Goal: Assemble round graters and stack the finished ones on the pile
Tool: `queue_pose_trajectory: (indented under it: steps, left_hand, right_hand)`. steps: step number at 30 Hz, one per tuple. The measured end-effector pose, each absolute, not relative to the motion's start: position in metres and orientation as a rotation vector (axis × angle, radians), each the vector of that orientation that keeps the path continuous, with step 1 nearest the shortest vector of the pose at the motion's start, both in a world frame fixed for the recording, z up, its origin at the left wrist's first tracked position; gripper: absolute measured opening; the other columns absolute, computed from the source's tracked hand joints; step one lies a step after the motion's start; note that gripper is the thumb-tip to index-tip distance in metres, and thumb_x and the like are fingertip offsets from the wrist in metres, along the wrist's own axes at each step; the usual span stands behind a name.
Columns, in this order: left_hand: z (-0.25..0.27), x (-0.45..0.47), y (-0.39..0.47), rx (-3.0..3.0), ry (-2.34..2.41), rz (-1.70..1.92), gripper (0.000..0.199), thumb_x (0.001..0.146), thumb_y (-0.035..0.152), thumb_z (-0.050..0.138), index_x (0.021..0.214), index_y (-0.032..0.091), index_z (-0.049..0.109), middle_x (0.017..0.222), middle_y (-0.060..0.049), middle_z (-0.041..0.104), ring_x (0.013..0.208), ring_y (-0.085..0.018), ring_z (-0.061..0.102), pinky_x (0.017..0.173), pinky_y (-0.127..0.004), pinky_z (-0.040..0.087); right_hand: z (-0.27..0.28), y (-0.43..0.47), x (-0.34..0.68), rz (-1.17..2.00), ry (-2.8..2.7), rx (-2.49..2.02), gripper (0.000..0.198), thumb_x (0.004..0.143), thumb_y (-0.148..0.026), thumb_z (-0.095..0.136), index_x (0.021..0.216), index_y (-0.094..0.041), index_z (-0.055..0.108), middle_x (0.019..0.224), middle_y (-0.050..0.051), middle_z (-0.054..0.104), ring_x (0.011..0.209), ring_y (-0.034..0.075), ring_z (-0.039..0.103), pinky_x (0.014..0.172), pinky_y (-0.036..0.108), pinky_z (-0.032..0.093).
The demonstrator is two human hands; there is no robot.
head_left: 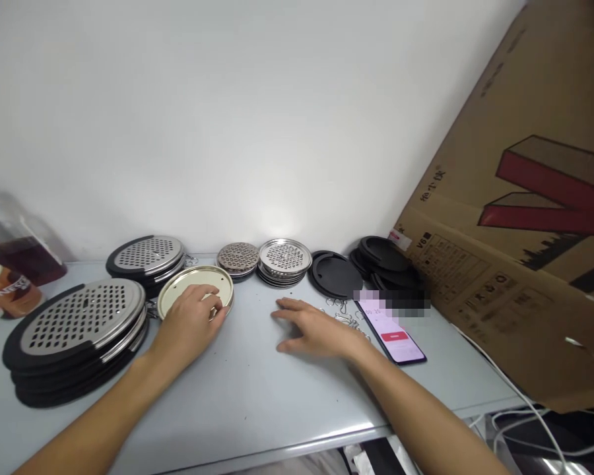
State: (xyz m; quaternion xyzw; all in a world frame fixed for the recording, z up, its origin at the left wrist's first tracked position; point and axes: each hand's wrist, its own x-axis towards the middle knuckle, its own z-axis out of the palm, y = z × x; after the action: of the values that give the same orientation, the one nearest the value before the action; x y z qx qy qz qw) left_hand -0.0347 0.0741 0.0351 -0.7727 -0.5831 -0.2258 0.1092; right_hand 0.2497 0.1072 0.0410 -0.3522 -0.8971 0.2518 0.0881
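My left hand [195, 313] is over a shallow round gold metal disc [178, 282] with a raised rim and small holes. Its fingers are curled at the disc's near right side, closed on it as far as I can see. My right hand [314, 326] is held palm down over the grey table [277, 396], fingers apart and nothing in them. Just right of it are several small metal clips and rings [346, 318]. Between and beyond the hands stand a small stack of perforated discs [238, 257], a stack of silver grater discs [286, 256] and a black round lid [335, 274].
Larger black-rimmed perforated discs [79, 320] are stacked at the left, with another stack [148, 256] behind. Bottles [17, 254] stand far left. At right are more black lids [386, 254], a phone [398, 336], a big cardboard box [515, 264] and white cables [515, 389].
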Motion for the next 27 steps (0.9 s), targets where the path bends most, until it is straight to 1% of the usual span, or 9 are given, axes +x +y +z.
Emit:
queue_pose_trajectory:
  steps: [2,4,6,8,11,15,21,23,27]
  left_hand:
    - [0.038,-0.033,0.073,-2.281,-1.729,-0.652,0.021,0.086,0.025,0.054,0.075,0.019,0.071,0.107,-0.01,0.069,0.102,-0.029,0.061,0.086,-0.042,0.051]
    - [0.041,-0.033,0.071,-2.301,-1.734,-0.65,0.017,0.084,0.023,0.056,0.077,0.019,0.071,0.106,-0.009,0.07,0.102,-0.028,0.061,0.086,-0.042,0.051]
    - [0.042,-0.032,0.07,-2.309,-1.75,-0.65,0.015,0.082,0.021,0.057,0.077,0.02,0.071,0.105,-0.008,0.07,0.101,-0.028,0.062,0.085,-0.041,0.052]
    - [0.044,-0.032,0.069,-2.308,-1.768,-0.648,0.015,0.081,0.02,0.057,0.076,0.021,0.071,0.104,-0.007,0.071,0.1,-0.028,0.063,0.083,-0.04,0.052]
    - [0.046,-0.03,0.067,-2.297,-1.756,-0.665,0.015,0.081,0.018,0.057,0.075,0.02,0.07,0.101,-0.007,0.071,0.098,-0.027,0.063,0.084,-0.04,0.051]
    - [0.05,-0.028,0.065,-2.243,-1.69,-0.701,0.012,0.078,0.014,0.058,0.074,0.019,0.069,0.099,-0.006,0.072,0.094,-0.027,0.064,0.088,-0.042,0.049]
    - [0.053,-0.03,0.065,-2.189,-1.619,-0.763,0.01,0.077,0.012,0.058,0.072,0.019,0.063,0.097,-0.007,0.071,0.093,-0.027,0.064,0.089,-0.043,0.049]
    - [0.057,-0.028,0.062,-2.182,-1.558,-0.849,0.009,0.079,0.013,0.058,0.074,0.019,0.063,0.097,-0.006,0.07,0.094,-0.026,0.063,0.095,-0.046,0.047]
    - [0.064,-0.012,0.047,-2.339,-1.297,-1.018,0.012,0.084,0.011,0.056,0.083,0.02,0.064,0.097,-0.004,0.069,0.096,-0.02,0.063,0.108,-0.05,0.038]
  right_hand:
    - [0.043,0.115,0.259,0.761,-2.629,-1.019,0.057,0.079,-0.028,0.068,0.134,-0.019,0.056,0.143,0.013,0.051,0.13,0.028,0.048,0.108,0.037,0.038]
    - [0.045,0.122,0.266,0.738,-2.586,-1.047,0.049,0.078,-0.013,0.06,0.127,-0.019,0.062,0.128,0.01,0.063,0.115,0.024,0.06,0.099,0.033,0.044]
    - [0.046,0.126,0.27,0.707,-2.566,-1.088,0.047,0.075,-0.006,0.055,0.119,-0.018,0.067,0.115,0.008,0.069,0.1,0.022,0.065,0.089,0.03,0.048]
    - [0.046,0.127,0.272,0.676,-2.573,-1.105,0.046,0.072,-0.002,0.052,0.112,-0.018,0.069,0.106,0.007,0.071,0.09,0.02,0.065,0.081,0.027,0.048]
    - [0.045,0.125,0.269,0.63,-2.587,-1.115,0.045,0.068,0.0,0.05,0.104,-0.017,0.071,0.097,0.006,0.069,0.082,0.018,0.063,0.074,0.025,0.047]
    - [0.041,0.121,0.264,0.575,-2.601,-1.124,0.038,0.067,0.0,0.05,0.094,-0.018,0.071,0.095,0.006,0.066,0.079,0.016,0.061,0.07,0.023,0.044]
    - [0.035,0.122,0.265,0.564,-2.604,-1.25,0.032,0.067,-0.008,0.058,0.095,-0.019,0.069,0.09,0.005,0.064,0.073,0.015,0.057,0.064,0.022,0.04]
    - [0.034,0.124,0.267,0.57,-2.605,-1.276,0.03,0.066,-0.01,0.06,0.093,-0.018,0.069,0.089,0.005,0.064,0.072,0.015,0.057,0.063,0.022,0.039]
    - [0.035,0.129,0.271,0.54,-2.582,-1.336,0.022,0.067,-0.01,0.06,0.085,-0.017,0.07,0.085,0.005,0.064,0.071,0.016,0.057,0.062,0.023,0.038]
